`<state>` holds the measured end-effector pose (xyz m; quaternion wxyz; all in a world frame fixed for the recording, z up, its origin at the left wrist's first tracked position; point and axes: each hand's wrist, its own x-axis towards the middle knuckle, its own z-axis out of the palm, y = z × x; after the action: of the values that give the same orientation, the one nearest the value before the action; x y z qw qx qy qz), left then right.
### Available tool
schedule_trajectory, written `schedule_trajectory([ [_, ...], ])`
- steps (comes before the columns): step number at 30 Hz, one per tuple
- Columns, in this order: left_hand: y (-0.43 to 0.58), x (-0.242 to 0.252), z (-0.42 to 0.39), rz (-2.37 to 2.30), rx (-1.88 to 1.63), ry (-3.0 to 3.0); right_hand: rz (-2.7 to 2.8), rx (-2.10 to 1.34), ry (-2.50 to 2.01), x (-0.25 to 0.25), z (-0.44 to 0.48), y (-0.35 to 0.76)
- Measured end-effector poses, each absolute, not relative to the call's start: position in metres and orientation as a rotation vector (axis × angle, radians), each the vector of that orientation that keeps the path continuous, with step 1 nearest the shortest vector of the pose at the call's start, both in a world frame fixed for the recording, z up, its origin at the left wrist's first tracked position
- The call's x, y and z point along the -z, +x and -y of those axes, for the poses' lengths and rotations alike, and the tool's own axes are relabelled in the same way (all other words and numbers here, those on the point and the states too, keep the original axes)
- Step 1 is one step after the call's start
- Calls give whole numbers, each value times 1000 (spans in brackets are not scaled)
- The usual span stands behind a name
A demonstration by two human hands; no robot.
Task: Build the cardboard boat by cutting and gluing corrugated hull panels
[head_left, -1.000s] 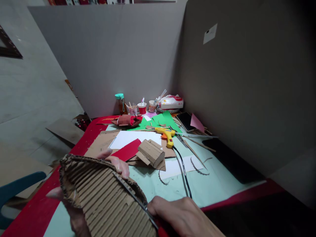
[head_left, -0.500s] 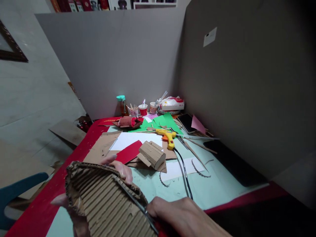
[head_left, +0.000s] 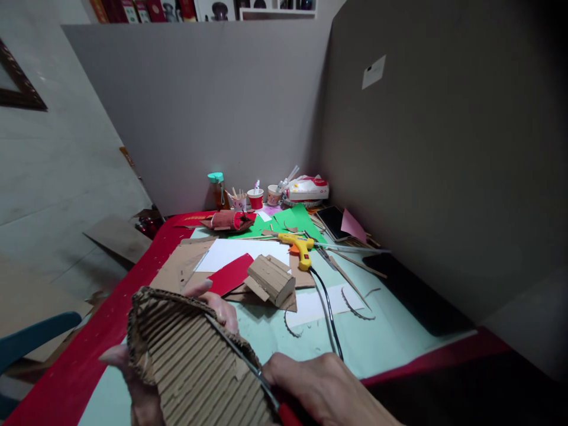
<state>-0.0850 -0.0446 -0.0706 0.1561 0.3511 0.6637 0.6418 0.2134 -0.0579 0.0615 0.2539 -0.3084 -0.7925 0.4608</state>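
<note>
In my left hand point(head_left: 223, 310) is a piece of corrugated cardboard point(head_left: 199, 361), its ridged face turned up and its edges raised like a rim. The thumb lies along the left side while fingers wrap the far edge. My right hand point(head_left: 322, 381) grips scissors point(head_left: 248, 361) with a red handle. Their blade lies across the ridges, close inside the cardboard's right rim, pointing away from me. My right fingers are partly out of sight below the handle. Beyond the hands, a small cardboard form with a rounded top point(head_left: 271, 278) rests on the table.
A yellow glue gun point(head_left: 302, 248) lies behind, its black cord point(head_left: 328, 313) running toward me. Red card point(head_left: 231, 275), white paper point(head_left: 242, 251) and cardboard strips point(head_left: 350, 278) are spread around. Paper cups point(head_left: 255, 199) and a bottle point(head_left: 217, 192) stand at the back, before a grey panel point(head_left: 199, 106).
The cardboard has shifted slightly to the right, and more of the scissors' red handle shows. My view has moved a little; the things on the table stay put.
</note>
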Motion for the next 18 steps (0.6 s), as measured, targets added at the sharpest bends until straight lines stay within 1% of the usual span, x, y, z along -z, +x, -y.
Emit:
schedule_trajectory([
  [5, -86, 70, 47, -1835, -1900, 1007, 2180, -1301, -816, -57, 53, 211],
  [9, -84, 69, 49, -1628, -2001, 1146, 2240, -1373, -1086, -71, 59, 218],
  [11, -81, 66, 50, -1515, -2029, 1246, 2242, -1377, -1145, -78, 63, 222],
  [15, -71, 52, 52, -1466, -1854, 1475, 2238, -1264, -1029, -76, 64, 222],
  [18, -57, 39, 52, -1252, -1838, 1305, 2211, -1213, -934, -68, 60, 216],
])
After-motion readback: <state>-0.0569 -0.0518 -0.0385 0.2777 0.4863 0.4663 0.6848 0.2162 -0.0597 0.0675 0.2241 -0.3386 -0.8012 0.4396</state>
